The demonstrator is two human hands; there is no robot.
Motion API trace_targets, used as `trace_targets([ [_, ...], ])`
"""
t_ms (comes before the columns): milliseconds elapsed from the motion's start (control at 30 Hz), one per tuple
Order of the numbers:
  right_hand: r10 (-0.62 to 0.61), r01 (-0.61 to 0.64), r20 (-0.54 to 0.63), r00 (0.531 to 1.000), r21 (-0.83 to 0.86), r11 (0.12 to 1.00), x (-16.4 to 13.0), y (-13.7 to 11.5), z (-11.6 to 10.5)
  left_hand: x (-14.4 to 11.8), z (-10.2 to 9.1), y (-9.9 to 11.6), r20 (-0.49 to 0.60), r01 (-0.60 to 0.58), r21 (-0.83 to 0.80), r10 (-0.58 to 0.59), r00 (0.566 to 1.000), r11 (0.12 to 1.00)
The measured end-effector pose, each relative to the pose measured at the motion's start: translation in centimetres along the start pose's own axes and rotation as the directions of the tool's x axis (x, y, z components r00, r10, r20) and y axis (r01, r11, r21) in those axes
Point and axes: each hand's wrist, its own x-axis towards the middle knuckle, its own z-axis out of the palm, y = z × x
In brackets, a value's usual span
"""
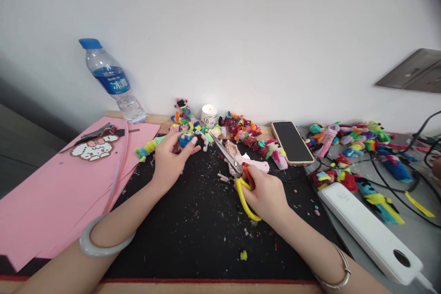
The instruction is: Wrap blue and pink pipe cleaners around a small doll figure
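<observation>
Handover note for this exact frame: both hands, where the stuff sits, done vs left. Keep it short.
Left hand: grip shut on a small blue craft piece, held over the black mat.
Right hand: grip shut on yellow-handled scissors, blades pointing toward the piece but apart from it.
Done: finished fuzzy figures lie along the wall; trimmings litter the mat.
Left: the piece is not yet between the blades.

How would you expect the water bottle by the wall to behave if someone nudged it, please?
The water bottle is tall, narrow and already leaning, so it would probably tip easily. It looks nearly empty, so it is likely light. If it fell, its round body would probably roll across the pink paper.
</observation>
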Motion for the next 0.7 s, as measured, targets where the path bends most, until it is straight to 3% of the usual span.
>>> trace_targets([
  [167,-0.163,0.163,-0.022,0.986,0.031,0.986,-0.5,-0.5,0.3,1.0,-0.3,-0.8,-0.096,0.128,-0.25,-0.156,0.983,0.96],
  [367,-0.399,0.385,0.091,0.912,0.141,0.912,-1.4,-1.6,0.3,0.9,-0.3,-0.5,-0.055,0.101,-0.222,-0.115,0.992,0.97],
  [533,-0.465,0.43,0.184,0.866,0.202,0.88,-1.6,-2.0,0.1,0.5,-0.2,-0.7,0.153,0.113,-0.146,-0.09,0.984,0.983],
  [700,-0.502,0.461,0.25,0.828,0.207,0.863,-1.4,-2.1,-0.1,0.4,-0.1,-0.8,0.39,0.111,-0.142,-0.048,0.919,0.984],
])
